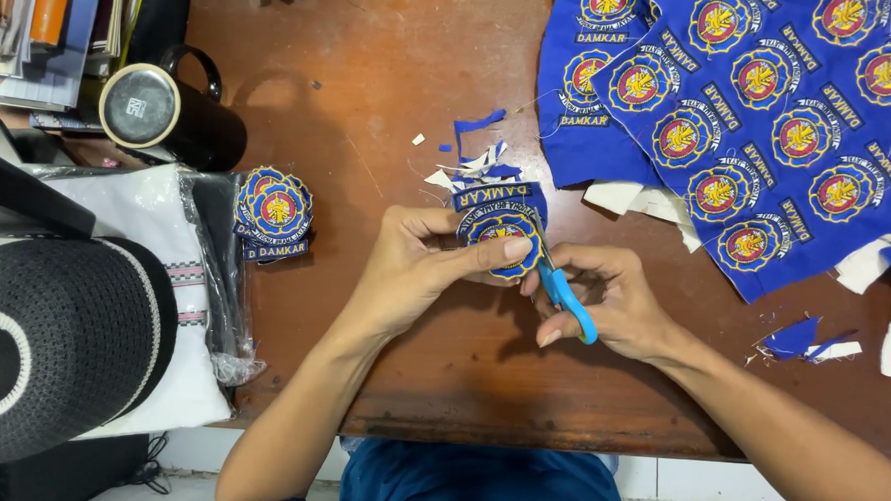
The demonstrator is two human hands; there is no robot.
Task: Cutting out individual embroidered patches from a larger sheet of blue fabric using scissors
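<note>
head view | left hand [420, 264] pinches a round embroidered patch [503, 238] above the wooden table [392, 108] | right hand [603, 303] grips blue-handled scissors [567, 298] at the patch's edge — uncut patch sheet [772, 114] lies right — trimmed patch stack [275, 213] left

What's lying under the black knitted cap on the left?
The black knitted cap rests on a white folded cloth with a striped edge, part wrapped in clear plastic. What the cloth looks like directly beneath the cap is covered, so I cannot tell.
</note>
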